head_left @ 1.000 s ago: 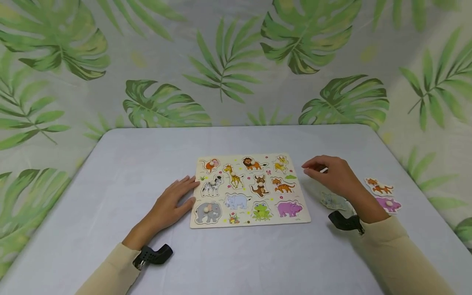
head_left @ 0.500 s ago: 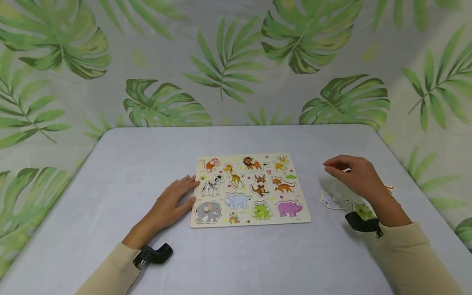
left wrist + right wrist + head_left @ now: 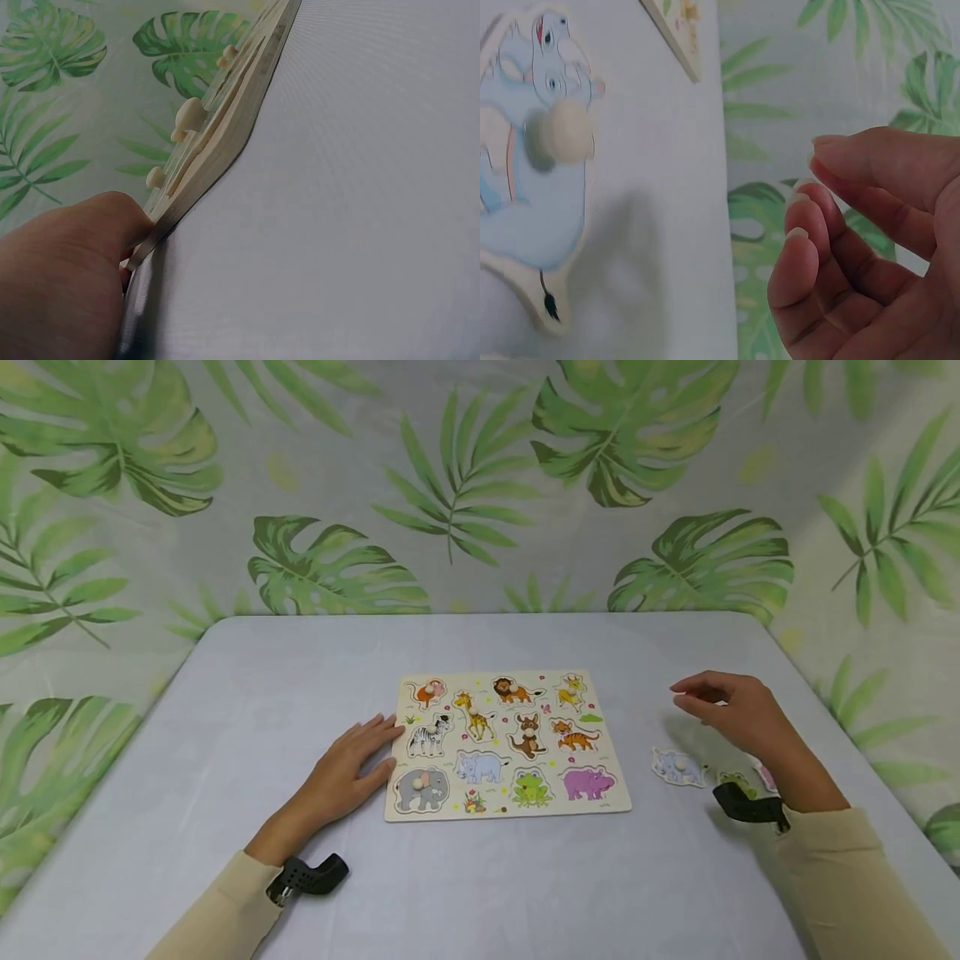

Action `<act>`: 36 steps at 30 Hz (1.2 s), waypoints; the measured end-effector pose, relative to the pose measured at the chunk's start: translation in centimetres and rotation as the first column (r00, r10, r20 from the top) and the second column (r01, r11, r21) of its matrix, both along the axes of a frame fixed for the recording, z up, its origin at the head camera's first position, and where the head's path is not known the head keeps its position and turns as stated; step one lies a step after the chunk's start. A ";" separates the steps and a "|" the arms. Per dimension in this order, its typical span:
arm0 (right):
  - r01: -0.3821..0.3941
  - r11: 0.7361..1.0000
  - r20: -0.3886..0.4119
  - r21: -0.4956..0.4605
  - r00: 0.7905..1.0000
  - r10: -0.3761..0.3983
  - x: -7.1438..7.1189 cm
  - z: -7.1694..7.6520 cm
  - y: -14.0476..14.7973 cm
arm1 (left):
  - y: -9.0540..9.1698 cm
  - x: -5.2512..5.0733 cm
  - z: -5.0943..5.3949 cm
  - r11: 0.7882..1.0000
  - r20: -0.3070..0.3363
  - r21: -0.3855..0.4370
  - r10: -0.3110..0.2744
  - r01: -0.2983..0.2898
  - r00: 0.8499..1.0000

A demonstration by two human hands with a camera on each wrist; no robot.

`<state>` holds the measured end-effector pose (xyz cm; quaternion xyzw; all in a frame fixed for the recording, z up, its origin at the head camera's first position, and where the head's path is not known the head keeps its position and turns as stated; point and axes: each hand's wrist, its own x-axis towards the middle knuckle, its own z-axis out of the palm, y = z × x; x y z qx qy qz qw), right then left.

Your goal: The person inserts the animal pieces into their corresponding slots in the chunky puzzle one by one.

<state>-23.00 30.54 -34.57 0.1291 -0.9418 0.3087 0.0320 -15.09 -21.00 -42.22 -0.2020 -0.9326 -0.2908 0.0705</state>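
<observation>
My left hand (image 3: pixel 347 774) rests against the left edge of a wooden animal peg puzzle board (image 3: pixel 510 814), fingers fairly straight. In the left wrist view its thumb touches the board's rim, and round knobs (image 3: pixel 191 114) stand up from the board. My right hand (image 3: pixel 738 710) hovers right of the board, fingers loosely curved, thumb and fingertips apart, holding nothing. Beneath it on the table lie a blue rhino piece (image 3: pixel 678 767) with a knob and a green frog piece (image 3: pixel 738 783), partly covered by the wrist. A sliver of a purple hippo piece (image 3: pixel 765 777) shows behind the forearm.
A white cloth covers the table (image 3: pixel 300 677). Behind it hangs a leaf-patterned curtain (image 3: pixel 480 485). A black wrist camera (image 3: pixel 315 875) sits on the left wrist, and another wrist camera (image 3: pixel 750 803) hangs low over the frog piece.
My right hand has moved right, away from the board and over the loose pieces. The rhino piece now shows fully; the tiger piece has become hidden behind the arm. The left hand stays put.
</observation>
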 end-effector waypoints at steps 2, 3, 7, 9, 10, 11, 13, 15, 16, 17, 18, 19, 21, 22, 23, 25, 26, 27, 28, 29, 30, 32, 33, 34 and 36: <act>0.001 1.000 0.007 -0.008 1.000 -0.001 0.0 0.0 0.6 | 0.0 0.0 0.0 1.000 -0.007 -0.001 -0.005 0.005 1.000; -0.001 1.000 0.009 -0.015 1.000 0.001 0.0 0.1 0.9 | 0.0 0.0 0.0 1.000 -0.009 0.001 -0.006 0.006 1.000; 0.007 0.999 0.031 -0.053 0.999 -0.005 -0.1 0.3 2.0 | 0.0 0.1 0.1 1.000 -0.011 0.001 -0.001 0.001 1.000; 0.017 0.998 0.054 -0.064 0.998 -0.013 -0.2 0.4 2.6 | -0.1 0.2 0.2 1.000 -0.005 0.002 0.002 -0.002 1.000; 0.022 0.998 0.063 -0.067 0.998 -0.018 -0.2 0.4 2.9 | -0.1 0.2 0.2 1.000 -0.002 0.001 0.002 -0.002 1.000; 0.029 0.997 0.074 -0.070 0.997 -0.023 -0.2 0.5 3.1 | -0.1 0.1 0.2 1.000 0.002 -0.001 0.002 -0.002 1.000; 0.037 0.997 0.083 -0.066 0.996 -0.032 -0.3 0.5 3.6 | -0.2 0.1 0.2 1.000 0.006 -0.003 0.003 -0.003 1.000; 0.045 0.997 0.076 -0.058 0.996 -0.040 -0.3 0.5 4.0 | -0.2 0.1 0.2 1.000 0.008 -0.005 0.004 -0.004 1.000; 0.045 0.997 0.069 -0.055 0.997 -0.041 -0.4 0.4 4.2 | -0.2 0.0 0.2 1.000 0.007 -0.005 0.004 -0.004 1.000; 0.046 0.998 0.067 -0.051 0.997 -0.043 -0.4 0.4 4.4 | -0.2 0.0 0.1 1.000 0.005 -0.004 0.003 -0.003 1.000; 0.052 0.998 0.065 -0.045 0.997 -0.049 -0.4 0.3 4.6 | -0.2 0.0 0.1 1.000 0.005 -0.002 0.002 -0.002 1.000; 0.060 0.997 0.064 -0.038 0.996 -0.058 -0.4 0.2 4.8 | -0.2 0.0 0.1 1.000 0.005 -0.002 0.000 0.000 1.000; 0.078 0.997 0.073 -0.027 0.994 -0.076 -0.5 0.0 5.3 | -0.1 0.0 0.0 1.000 0.011 -0.001 -0.001 0.001 1.000; 0.082 0.996 0.079 -0.023 0.994 -0.080 -0.5 -0.1 5.5 | -0.1 0.0 0.0 1.000 0.015 0.000 -0.001 0.001 1.000; 0.088 0.996 0.080 -0.012 0.993 -0.087 -0.6 -0.2 5.7 | -0.1 0.0 -0.1 1.000 0.017 -0.001 -0.001 0.001 1.000; 0.082 0.997 0.080 0.005 0.993 -0.082 -0.7 -0.3 6.1 | -0.1 0.0 -0.1 1.000 0.019 -0.003 0.002 -0.002 1.000; 0.074 0.997 0.084 0.013 0.994 -0.075 -0.8 -0.3 6.3 | -0.1 0.0 -0.1 1.000 0.018 -0.002 0.003 -0.002 1.000; 0.063 0.998 0.087 0.020 0.994 -0.064 -0.8 -0.4 6.5 | -0.1 0.0 -0.1 1.000 0.016 -0.004 0.002 -0.002 1.000; 0.052 0.998 0.095 0.021 0.994 -0.054 -0.7 -0.4 6.7 | -0.1 0.1 -0.1 1.000 0.015 -0.005 0.002 -0.002 1.000; 0.045 0.999 0.106 0.021 0.993 -0.047 -0.7 -0.4 6.8 | -0.1 0.1 -0.1 1.000 0.014 -0.007 0.002 -0.001 1.000; 0.033 0.999 0.117 0.021 0.992 -0.036 -0.7 -0.4 7.0 | -0.1 0.1 -0.1 1.000 0.013 -0.007 0.001 -0.001 1.000; 0.025 0.999 0.138 0.031 0.990 -0.029 -0.7 -0.4 7.4 | -0.1 0.1 -0.1 1.000 0.009 -0.007 0.001 -0.001 1.000; 0.022 0.999 0.146 0.033 0.989 -0.026 -0.7 -0.4 7.6 | -0.1 0.1 -0.1 1.000 0.006 -0.005 0.001 -0.001 1.000; 0.024 0.999 0.153 0.041 0.988 -0.030 -0.7 -0.4 7.7 | -0.1 0.1 -0.1 1.000 0.003 -0.004 0.000 0.000 1.000; 0.025 0.998 0.167 0.065 0.985 -0.036 -0.7 -0.4 8.2 | -0.1 0.1 -0.1 1.000 -0.005 -0.002 0.000 0.000 1.000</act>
